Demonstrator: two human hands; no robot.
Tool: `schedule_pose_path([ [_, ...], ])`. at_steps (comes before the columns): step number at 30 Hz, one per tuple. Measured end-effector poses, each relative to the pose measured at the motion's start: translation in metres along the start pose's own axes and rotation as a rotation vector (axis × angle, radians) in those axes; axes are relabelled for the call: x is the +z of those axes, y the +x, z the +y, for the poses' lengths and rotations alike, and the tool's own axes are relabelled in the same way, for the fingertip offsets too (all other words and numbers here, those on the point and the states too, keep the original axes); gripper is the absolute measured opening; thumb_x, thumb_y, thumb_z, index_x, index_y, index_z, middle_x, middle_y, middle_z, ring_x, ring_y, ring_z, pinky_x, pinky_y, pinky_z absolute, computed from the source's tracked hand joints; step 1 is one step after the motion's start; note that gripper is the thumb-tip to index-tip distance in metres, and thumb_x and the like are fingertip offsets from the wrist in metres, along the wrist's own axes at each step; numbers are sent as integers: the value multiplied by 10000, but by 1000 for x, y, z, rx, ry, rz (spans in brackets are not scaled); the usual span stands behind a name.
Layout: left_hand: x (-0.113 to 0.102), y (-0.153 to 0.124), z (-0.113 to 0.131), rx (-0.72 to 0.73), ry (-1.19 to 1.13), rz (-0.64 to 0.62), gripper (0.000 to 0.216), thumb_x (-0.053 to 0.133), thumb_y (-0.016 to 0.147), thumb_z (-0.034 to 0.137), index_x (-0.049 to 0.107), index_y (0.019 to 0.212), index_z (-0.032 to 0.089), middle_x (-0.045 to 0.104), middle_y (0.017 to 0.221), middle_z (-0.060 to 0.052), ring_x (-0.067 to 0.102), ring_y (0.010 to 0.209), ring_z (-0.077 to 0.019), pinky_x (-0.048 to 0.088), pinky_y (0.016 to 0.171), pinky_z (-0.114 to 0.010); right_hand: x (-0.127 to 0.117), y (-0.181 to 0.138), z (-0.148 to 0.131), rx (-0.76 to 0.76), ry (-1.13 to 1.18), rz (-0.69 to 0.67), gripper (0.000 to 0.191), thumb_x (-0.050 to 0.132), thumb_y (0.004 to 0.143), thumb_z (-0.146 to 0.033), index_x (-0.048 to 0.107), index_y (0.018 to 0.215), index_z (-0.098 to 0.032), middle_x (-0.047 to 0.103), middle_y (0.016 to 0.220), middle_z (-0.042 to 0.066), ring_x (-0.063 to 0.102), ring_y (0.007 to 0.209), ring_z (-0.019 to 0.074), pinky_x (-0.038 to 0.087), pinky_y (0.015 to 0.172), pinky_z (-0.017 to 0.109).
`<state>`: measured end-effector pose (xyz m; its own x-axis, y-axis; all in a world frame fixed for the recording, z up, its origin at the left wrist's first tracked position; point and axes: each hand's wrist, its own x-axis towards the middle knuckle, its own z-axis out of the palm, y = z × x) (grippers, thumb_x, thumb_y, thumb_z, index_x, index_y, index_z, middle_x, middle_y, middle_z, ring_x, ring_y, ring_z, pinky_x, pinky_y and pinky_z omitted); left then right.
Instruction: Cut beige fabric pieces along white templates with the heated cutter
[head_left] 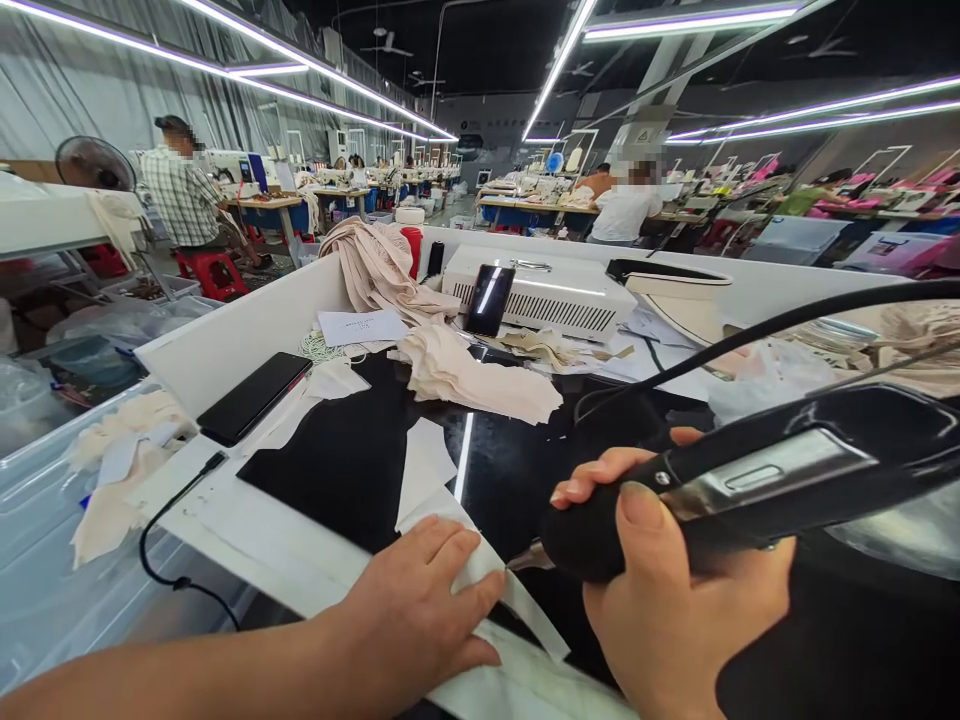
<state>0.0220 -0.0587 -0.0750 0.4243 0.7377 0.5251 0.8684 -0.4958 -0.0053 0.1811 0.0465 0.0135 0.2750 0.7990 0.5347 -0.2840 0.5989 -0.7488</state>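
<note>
My left hand [427, 605] lies on a pale fabric piece [426, 465] near the front edge of a glossy black work plate [330, 480]. Its fingers are stretched and slightly apart, pressing the narrow part of the cloth down. My right hand [675, 600] is wrapped around a black hand tool [600, 530] with a silver plate on its side. The tool's metal tip points left, close to the fabric's edge; whether it touches the cloth I cannot tell. A stack of cream fabric pieces [480, 375] sits farther back on the plate.
A dark phone [255, 397] rests on the left ledge, near a black cable [161, 565]. Behind the stack stand another phone [489, 300] and a white vented box [540, 290]. A thick black cord [750, 340] arches at right. People sit at sewing tables beyond.
</note>
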Motion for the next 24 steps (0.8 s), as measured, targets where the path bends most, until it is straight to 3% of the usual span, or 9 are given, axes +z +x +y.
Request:
schedule_pose_path([
  [9,11,-2,0,13,6,11,779,1006,940,767,759,1421,207,840,1456,-153,839,1314,-327,666,1242,-449,12,4,6,-13,68,-37,515,1080,852,-417,742,1225,-308,784,793,-76,705,562,194,660,569,364],
  [24,19,-2,1,23,-15,-71,744,896,1038,773,744,1498,208,817,1515,-188,800,1411,-333,626,1291,-492,19,7,17,-16,47,-43,511,1060,850,-455,723,1206,-312,759,791,-84,683,560,178,651,550,346],
])
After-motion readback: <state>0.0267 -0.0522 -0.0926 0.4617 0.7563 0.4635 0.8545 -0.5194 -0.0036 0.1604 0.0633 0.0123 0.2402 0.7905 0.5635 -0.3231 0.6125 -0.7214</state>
